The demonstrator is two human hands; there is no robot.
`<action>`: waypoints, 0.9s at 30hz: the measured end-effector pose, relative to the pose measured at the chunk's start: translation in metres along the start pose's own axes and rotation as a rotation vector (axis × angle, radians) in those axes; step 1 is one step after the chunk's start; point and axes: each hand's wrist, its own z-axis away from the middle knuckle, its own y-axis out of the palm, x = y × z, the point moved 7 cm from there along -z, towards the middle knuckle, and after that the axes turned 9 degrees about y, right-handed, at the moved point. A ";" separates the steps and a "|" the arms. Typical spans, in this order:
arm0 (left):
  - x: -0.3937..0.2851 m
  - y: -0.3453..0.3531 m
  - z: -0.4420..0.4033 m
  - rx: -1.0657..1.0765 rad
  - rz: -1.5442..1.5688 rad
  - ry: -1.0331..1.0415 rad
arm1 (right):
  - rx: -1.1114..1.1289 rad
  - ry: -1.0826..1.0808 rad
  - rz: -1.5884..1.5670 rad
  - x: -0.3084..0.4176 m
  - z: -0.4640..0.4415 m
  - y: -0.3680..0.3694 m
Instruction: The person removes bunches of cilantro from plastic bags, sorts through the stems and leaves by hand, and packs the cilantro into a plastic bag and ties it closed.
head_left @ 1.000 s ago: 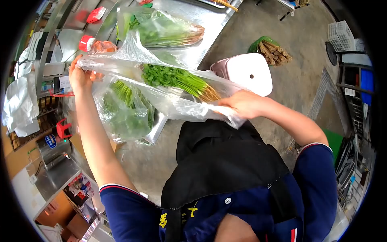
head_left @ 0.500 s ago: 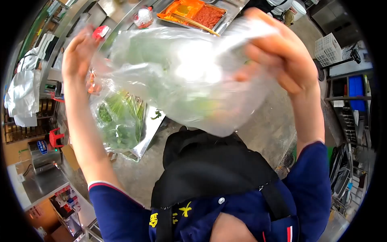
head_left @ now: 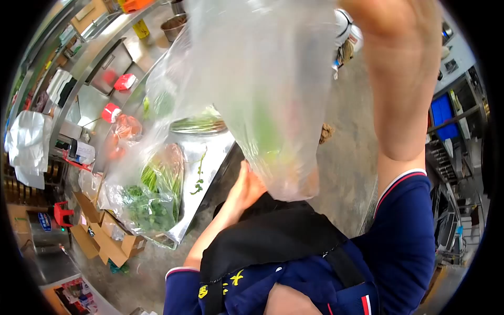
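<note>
A large translucent plastic bag point(head_left: 273, 105) hangs upright in front of me, with blurred green and pinkish-brown shapes inside. At its lower left side is my left hand point(head_left: 248, 186), touching the bag, its fingers partly behind the plastic. My right hand point(head_left: 386, 13) is raised at the top edge, beside the bag's upper part; its fingers are cut off or hidden. On the metal table point(head_left: 210, 157) lie another clear bag of leafy greens point(head_left: 152, 207), a bundle of stems point(head_left: 199, 124) and a loose green sprig point(head_left: 199, 170).
An orange-filled bag point(head_left: 125, 131) and red-and-white packets point(head_left: 125, 82) are at the table's left. An open cardboard box point(head_left: 113, 241) stands on the floor at lower left. Metal shelving point(head_left: 454, 121) lines the right, and a metal pot point(head_left: 174, 26) is at the top.
The bag went from stretched sideways between my hands to hanging upright with greens inside. My right hand rose; my left hand moved from the upper left down to the bag's lower side.
</note>
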 end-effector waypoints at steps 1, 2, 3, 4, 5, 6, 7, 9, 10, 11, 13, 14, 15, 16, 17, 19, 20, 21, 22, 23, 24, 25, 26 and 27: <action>-0.009 0.028 -0.018 0.022 0.117 0.073 | -0.030 -0.052 0.067 0.014 -0.006 -0.001; -0.048 0.068 -0.015 0.150 -0.342 0.273 | -0.065 -0.106 0.136 0.029 -0.008 -0.003; -0.087 0.117 0.002 0.267 -0.802 0.474 | -0.119 -0.158 0.218 0.043 -0.006 -0.006; -0.102 0.131 0.001 0.302 -0.927 0.522 | -0.194 -0.206 0.307 0.056 0.002 -0.011; -0.116 0.145 0.000 0.332 -1.051 0.575 | -0.287 -0.241 0.392 0.069 0.014 -0.019; -0.117 0.129 -0.016 0.291 -0.840 0.473 | -0.417 -0.258 0.523 0.077 0.032 -0.030; -0.116 0.106 -0.033 0.245 -0.628 0.367 | -0.136 -0.043 0.026 0.066 0.043 -0.046; -0.099 0.059 -0.054 0.122 -0.186 0.150 | -0.172 0.007 0.071 0.058 0.086 -0.076; -0.090 0.041 -0.052 0.044 0.046 0.050 | -0.374 -0.019 0.086 0.059 0.118 -0.106; -0.096 0.029 -0.052 -0.069 -0.091 0.112 | -0.561 -0.037 0.102 0.061 0.147 -0.135; -0.105 0.001 -0.052 -0.189 -0.306 0.209 | -0.798 -0.108 0.104 0.073 0.197 -0.181; -0.100 -0.015 -0.060 -0.168 -0.388 0.231 | -0.530 -0.010 0.078 0.068 0.197 -0.177; -0.094 -0.022 -0.065 -0.134 -0.473 0.247 | -0.264 0.074 0.053 0.063 0.199 -0.164; -0.094 -0.023 -0.061 -0.163 -0.604 0.287 | -0.260 0.048 0.099 0.059 0.206 -0.159; -0.098 -0.022 -0.056 -0.190 -0.740 0.326 | -0.254 0.018 0.143 0.053 0.210 -0.151; -0.100 -0.025 -0.047 -0.213 -0.881 0.350 | 0.160 -0.014 0.093 0.038 0.183 -0.116; -0.099 -0.029 -0.043 -0.210 -0.882 0.336 | 0.364 -0.011 0.062 0.030 0.173 -0.100; -0.099 -0.031 -0.040 -0.204 -0.882 0.328 | 0.026 -0.102 0.026 0.008 0.162 -0.111; -0.100 -0.033 -0.036 -0.220 -0.863 0.305 | -0.378 -0.185 0.015 -0.015 0.161 -0.126; -0.098 -0.035 -0.030 -0.238 -0.843 0.277 | -0.736 -0.222 0.019 -0.042 0.167 -0.134; -0.095 -0.037 -0.023 -0.255 -0.821 0.246 | -0.634 0.108 -0.301 -0.103 0.202 -0.220; -0.094 -0.044 -0.016 -0.273 -0.864 0.276 | -0.682 0.200 -0.402 -0.158 0.220 -0.231; -0.093 -0.054 -0.012 -0.286 -0.906 0.313 | -0.683 0.277 -0.458 -0.204 0.225 -0.206; -0.093 -0.063 -0.008 -0.301 -0.945 0.348 | -0.656 0.370 -0.494 -0.241 0.228 -0.180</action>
